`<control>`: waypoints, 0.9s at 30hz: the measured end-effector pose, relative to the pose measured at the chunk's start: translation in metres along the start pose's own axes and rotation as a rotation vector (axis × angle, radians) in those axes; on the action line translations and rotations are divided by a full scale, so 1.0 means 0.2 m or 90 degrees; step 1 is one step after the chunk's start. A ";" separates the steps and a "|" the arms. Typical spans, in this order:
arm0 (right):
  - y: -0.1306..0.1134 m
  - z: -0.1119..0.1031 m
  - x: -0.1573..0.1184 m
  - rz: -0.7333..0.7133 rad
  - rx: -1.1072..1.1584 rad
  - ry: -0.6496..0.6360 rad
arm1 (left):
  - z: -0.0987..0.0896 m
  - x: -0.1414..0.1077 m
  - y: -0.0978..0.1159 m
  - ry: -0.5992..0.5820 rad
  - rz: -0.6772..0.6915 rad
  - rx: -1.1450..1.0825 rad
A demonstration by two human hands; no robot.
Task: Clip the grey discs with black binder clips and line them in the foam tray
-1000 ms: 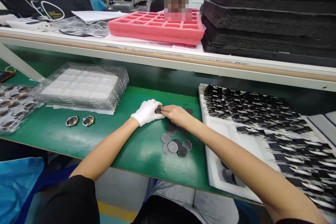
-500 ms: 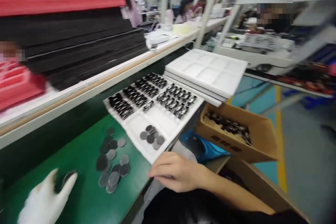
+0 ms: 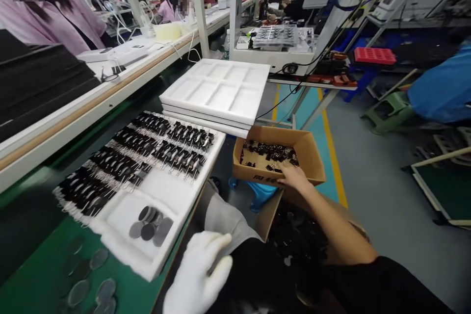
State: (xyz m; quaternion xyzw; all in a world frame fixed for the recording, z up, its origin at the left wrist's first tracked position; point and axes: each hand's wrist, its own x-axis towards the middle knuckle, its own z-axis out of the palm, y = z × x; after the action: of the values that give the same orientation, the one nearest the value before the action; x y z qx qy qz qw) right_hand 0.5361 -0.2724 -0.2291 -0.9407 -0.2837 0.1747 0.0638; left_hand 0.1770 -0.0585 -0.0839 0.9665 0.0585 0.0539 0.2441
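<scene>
My left hand (image 3: 198,274), in a white glove, is near my body beside the bench edge. Its thumb and fingers are bent and apart, and nothing shows between them. My bare right hand (image 3: 294,176) reaches over the near rim of a cardboard box (image 3: 309,157), fingers stretched toward black binder clips (image 3: 270,149) with shiny metal parts. On the bench, a white foam tray (image 3: 110,250) holds rows of black clips (image 3: 121,167) with wire handles. Several grey discs (image 3: 148,230) lie in its near compartment, and more discs (image 3: 79,292) lie on the green mat (image 3: 40,260).
White compartment trays (image 3: 217,88) are stacked behind the filled tray. Below my right arm, a larger open box (image 3: 298,230) holds dark pieces. A blue stool (image 3: 259,194) stands under the clip box. Black foam sheets (image 3: 44,83) and a person in pink (image 3: 69,19) are at left.
My view has swung right. My right hand has moved from the bench edge into the cardboard box, its fingers reaching out. My left hand has left the green mat and come toward my body.
</scene>
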 end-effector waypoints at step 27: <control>0.27 0.19 0.63 0.491 0.402 -0.078 | 1.01 1.67 -0.35 -0.320 -0.425 -0.047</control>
State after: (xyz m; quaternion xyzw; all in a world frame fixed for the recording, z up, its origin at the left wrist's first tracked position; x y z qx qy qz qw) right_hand 0.6485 -0.2462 -0.3129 -0.9001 0.1481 0.3174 0.2593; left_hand 0.5269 -0.0441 -0.2692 0.8682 0.3054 -0.2635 0.2892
